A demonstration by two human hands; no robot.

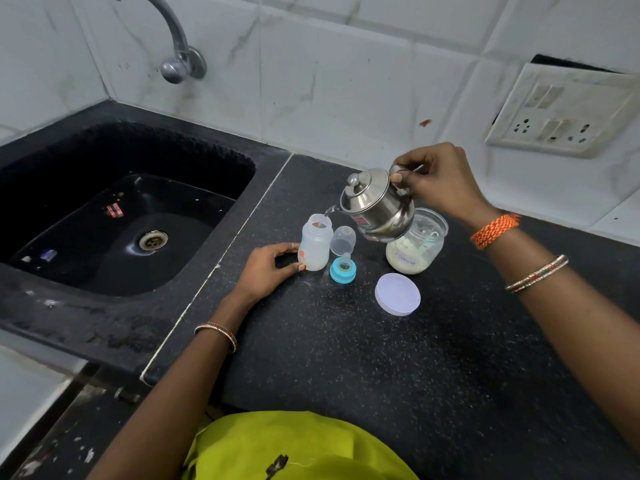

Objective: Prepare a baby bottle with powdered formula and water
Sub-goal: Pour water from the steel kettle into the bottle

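Right hand [438, 181]: fingers curled round the handle of a small steel kettle [375, 204], lid on, held tilted in the air with its spout over the mouth of the baby bottle [314, 243]; a thin stream of water runs from spout to bottle.
Left hand [268, 270]: resting on the black counter [346, 358], thumb and fingertips clasping the bottle's base; the bottle stands upright, open-topped.
Just right of the left hand's fingertips: clear bottle cap [343, 240], lying on its side beside the bottle; blue teat ring [343, 268], teat up, in front of it.
Below the right hand, partly behind the kettle: open glass jar of white powder [417, 245], labelled "Formula", scoop inside.
Nearer the person than the jar: flat white lid [397, 294].
Left of the left hand: black sink [104, 216].
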